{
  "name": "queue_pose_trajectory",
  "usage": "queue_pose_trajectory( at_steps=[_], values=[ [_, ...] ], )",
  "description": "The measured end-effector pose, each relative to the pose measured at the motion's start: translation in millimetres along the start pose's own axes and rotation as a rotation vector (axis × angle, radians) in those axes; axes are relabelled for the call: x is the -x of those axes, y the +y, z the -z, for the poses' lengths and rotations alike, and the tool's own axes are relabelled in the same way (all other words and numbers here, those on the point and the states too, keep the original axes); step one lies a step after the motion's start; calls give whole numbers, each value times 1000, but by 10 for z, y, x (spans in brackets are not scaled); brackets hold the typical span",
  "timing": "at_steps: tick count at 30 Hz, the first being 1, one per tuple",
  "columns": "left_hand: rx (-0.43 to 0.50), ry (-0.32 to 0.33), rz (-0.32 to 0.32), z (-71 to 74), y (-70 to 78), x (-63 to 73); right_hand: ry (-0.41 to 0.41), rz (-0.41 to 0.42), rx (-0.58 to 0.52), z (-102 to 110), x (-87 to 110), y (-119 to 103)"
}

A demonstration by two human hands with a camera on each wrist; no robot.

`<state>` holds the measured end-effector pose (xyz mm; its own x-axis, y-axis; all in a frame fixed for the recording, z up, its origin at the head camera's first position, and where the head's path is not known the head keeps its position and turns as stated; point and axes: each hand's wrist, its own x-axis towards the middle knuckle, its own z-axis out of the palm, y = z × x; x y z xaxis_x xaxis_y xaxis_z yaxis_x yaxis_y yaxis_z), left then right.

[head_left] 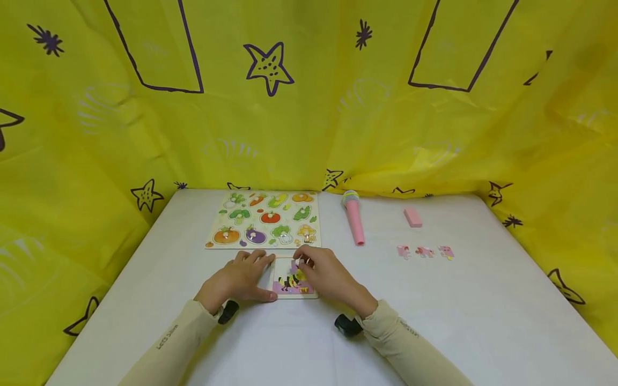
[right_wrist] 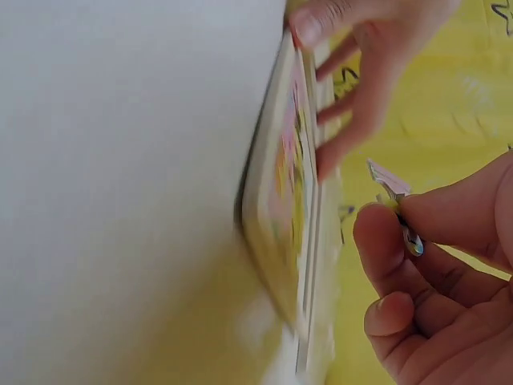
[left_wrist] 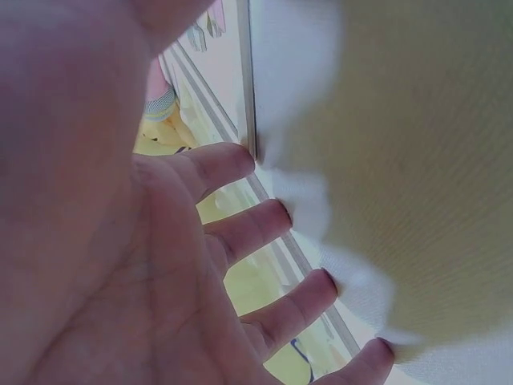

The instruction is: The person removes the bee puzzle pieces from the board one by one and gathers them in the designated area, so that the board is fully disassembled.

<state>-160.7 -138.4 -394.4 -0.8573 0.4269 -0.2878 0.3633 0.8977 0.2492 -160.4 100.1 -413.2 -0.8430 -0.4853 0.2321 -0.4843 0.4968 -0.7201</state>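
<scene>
A small square jigsaw board (head_left: pixel 294 297) with a bee picture (head_left: pixel 289 282) lies between the two hands, part of its upper left pale and without picture. My left hand (head_left: pixel 246 276) steadies it from the left: the thumb (right_wrist: pixel 309 30) presses the near corner, and the fingers (left_wrist: pixel 248 228) spread out straight toward the far corner. Over the board's upper right my right hand (head_left: pixel 330 273) pinches a jigsaw piece (right_wrist: pixel 389 178) between thumb and index finger. In the right wrist view the piece is edge-on, held apart from the board, with the other fingers curled below it.
Behind the board lies a vegetable peg puzzle (head_left: pixel 285 217). To its right are a pink toy microphone (head_left: pixel 354 220) and a pink block (head_left: pixel 412 217). Three loose jigsaw pieces (head_left: pixel 425 252) lie in a row at the right. A yellow curtain (head_left: pixel 309 134) borders the white table (head_left: pixel 483 321).
</scene>
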Motion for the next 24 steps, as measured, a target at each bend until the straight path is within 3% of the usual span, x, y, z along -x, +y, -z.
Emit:
queue_pose_trajectory(
  at_steps=[8,24],
  values=[
    [13,3,-19,-4,-11,15,105,-56,22,255,231,224],
    [23,-9,-14,-19,-46,8,205,-184,113,826,694,648]
  ],
)
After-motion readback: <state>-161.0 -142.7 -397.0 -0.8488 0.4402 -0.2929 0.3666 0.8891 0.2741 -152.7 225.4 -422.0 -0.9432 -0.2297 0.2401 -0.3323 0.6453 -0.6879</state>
